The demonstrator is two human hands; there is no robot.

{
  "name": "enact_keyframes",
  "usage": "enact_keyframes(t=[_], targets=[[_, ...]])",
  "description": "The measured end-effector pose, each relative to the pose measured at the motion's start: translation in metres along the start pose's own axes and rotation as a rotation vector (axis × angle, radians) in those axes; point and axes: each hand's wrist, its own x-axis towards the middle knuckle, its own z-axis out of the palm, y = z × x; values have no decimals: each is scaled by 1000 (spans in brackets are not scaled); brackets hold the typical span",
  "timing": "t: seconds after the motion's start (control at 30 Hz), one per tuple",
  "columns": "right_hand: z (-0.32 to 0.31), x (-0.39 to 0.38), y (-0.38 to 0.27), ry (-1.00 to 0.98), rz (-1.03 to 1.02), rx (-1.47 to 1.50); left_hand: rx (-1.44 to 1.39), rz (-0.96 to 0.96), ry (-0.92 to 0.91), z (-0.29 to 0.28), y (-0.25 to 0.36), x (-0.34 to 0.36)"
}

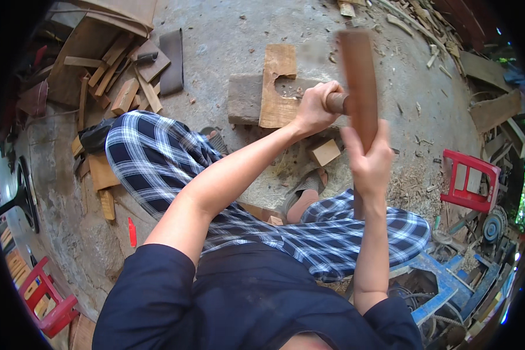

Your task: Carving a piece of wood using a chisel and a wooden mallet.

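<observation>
My left hand is closed around a round wooden handle, whose blunt end sticks out to the right; the rest of that tool is hidden by the hand. My right hand grips a long flat wooden bar, smeared by motion, standing lengthwise just right of the handle's end. Whether bar and handle touch I cannot tell. Left of my left hand, a light brown board with a curved notch in its right edge lies across a grey, weathered wood block.
A small wood block sits near my sandalled foot. Wood offcuts are heaped at the far left. A red plastic stool and a blue metal machine frame are on the right. Shavings litter the concrete floor.
</observation>
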Motion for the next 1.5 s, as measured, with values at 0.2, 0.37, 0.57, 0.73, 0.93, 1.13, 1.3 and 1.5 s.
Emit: enact_keyframes(t=[0.2,0.37,0.57,0.73,0.93,1.13,1.3,1.5], targets=[[-11,-4,17,-118,298,398,-233,-270,186,-24,2,40],[-7,-12,15,-82,270,453,-815,-410,509,-75,-11,70],[0,-16,18,-121,297,470,-527,-376,364,-72,-4,52],[2,-8,9,-142,258,473,-252,-327,115,-64,-1,45],[-26,7,-34,20,0,568,-50,-173,-7,-26,18,33],[0,21,-4,-52,-91,-15,-172,-81,3,-9,3,19],[-11,6,-15,39,-30,204,-40,-93,27,-5,1,16],[0,10,2,-79,-29,36,-157,-10,60,-3,-14,13]])
